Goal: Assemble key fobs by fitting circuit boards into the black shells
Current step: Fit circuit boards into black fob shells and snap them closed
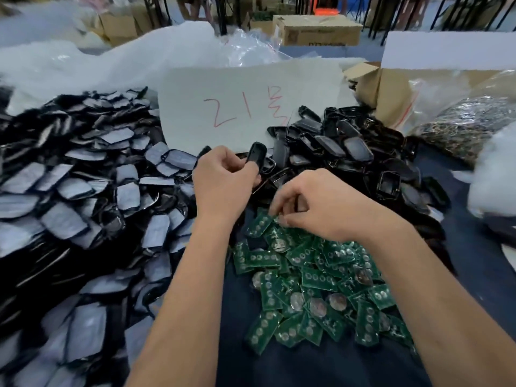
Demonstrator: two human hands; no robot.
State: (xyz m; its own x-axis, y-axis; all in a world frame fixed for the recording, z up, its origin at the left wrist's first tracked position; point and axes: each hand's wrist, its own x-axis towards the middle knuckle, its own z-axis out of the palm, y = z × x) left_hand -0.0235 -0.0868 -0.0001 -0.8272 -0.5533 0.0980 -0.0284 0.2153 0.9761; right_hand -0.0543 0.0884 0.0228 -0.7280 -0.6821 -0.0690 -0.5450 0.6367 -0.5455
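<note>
Nearest the camera, a heap of green circuit boards point(315, 283) is lying on a dark blue table surface point(321, 367), some boards showing round silver coin cells. At the far edge of that heap the right hand point(321, 208) is curling its fingers down, fingertips pinching at a circuit board point(261, 223); motion blur is hiding exactly how the grip is sitting. The left hand point(223, 182) is hovering just beside it, a little farther out, thumb and fingers clamping a black shell point(255, 156) that is standing nearly upright. The two hands are close but not touching.

To the left, a wide spread of black pieces with grey faces point(83, 205) is covering the table. Beyond the hands on the right, a pile of empty black shells point(349, 152) is sitting. Behind both, a white sheet marked in red point(245, 113) is propped up. Farther back, clear plastic bags point(97, 62) and cardboard boxes point(318, 30) are lying, blurred.
</note>
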